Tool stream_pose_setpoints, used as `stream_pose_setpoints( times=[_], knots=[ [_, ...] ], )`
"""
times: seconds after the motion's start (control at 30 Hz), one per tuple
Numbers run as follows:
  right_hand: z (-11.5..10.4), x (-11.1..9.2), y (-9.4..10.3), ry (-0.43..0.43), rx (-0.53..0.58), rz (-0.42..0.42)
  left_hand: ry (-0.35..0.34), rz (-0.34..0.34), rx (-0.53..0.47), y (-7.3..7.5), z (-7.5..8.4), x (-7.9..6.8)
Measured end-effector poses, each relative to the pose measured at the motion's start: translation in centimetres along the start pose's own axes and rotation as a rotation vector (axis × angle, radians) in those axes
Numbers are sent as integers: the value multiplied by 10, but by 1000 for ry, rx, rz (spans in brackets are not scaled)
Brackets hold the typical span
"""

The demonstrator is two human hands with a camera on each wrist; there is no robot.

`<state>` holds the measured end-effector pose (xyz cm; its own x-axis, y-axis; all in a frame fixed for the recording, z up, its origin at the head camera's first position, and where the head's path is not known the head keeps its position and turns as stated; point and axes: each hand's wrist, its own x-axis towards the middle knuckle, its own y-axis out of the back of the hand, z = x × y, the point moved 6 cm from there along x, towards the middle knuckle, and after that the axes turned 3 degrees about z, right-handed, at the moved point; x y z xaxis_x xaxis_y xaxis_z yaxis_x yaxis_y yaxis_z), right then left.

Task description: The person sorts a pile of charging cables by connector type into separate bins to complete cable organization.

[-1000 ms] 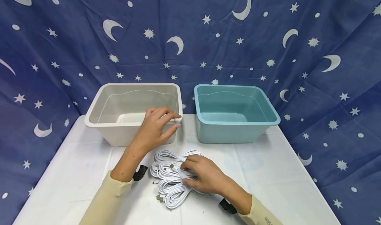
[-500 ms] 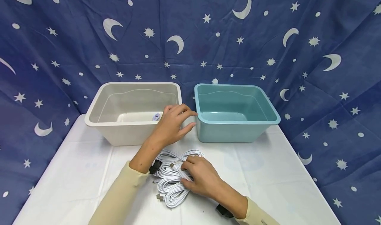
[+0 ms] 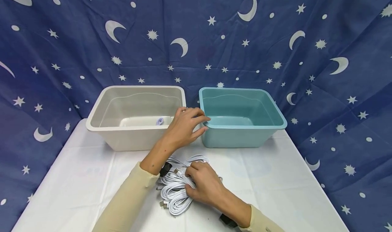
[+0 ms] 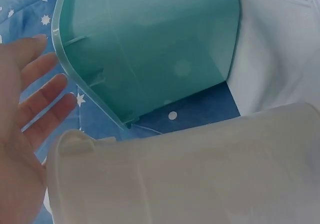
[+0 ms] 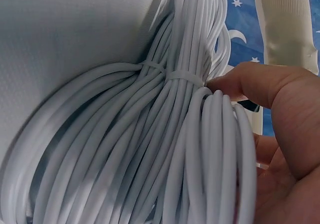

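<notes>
My left hand (image 3: 185, 127) holds nothing and hovers between the two bins, fingers relaxed, fingertips overlapping the near left corner of the teal bin (image 3: 232, 136) in the head view. Below it my right hand (image 3: 206, 184) grips a tied bundle in a pile of white USB cables (image 3: 176, 194); its thumb (image 5: 240, 82) is at the tie, fingers partly hidden behind the coils. Metal plugs (image 3: 163, 204) stick out at the pile's left side. A small coiled cable (image 3: 160, 121) lies on the floor of the pale grey bin (image 3: 131, 136).
Both bins stand side by side at the back of the table, with a narrow gap between them. A white cloth (image 3: 76, 177) covers the table. Behind hangs a dark blue curtain (image 3: 196, 27) with moons and stars.
My left hand has moved right, from the grey bin's front rim to the teal bin's corner. The small coil in the grey bin has come into view. My right hand shifted slightly left.
</notes>
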<state>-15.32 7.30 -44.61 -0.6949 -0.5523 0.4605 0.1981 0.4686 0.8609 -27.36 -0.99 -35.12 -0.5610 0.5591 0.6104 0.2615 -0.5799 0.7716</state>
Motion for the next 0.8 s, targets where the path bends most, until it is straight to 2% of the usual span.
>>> stream_pose_setpoints(
  times=[0.23,0.8],
  knots=[
    [2,2,5,-26,-28,19,-10,-60,25,-8,2,6],
    [4,9,23,-4,-29,13,-11,-79,14,-8,1,11]
  ],
)
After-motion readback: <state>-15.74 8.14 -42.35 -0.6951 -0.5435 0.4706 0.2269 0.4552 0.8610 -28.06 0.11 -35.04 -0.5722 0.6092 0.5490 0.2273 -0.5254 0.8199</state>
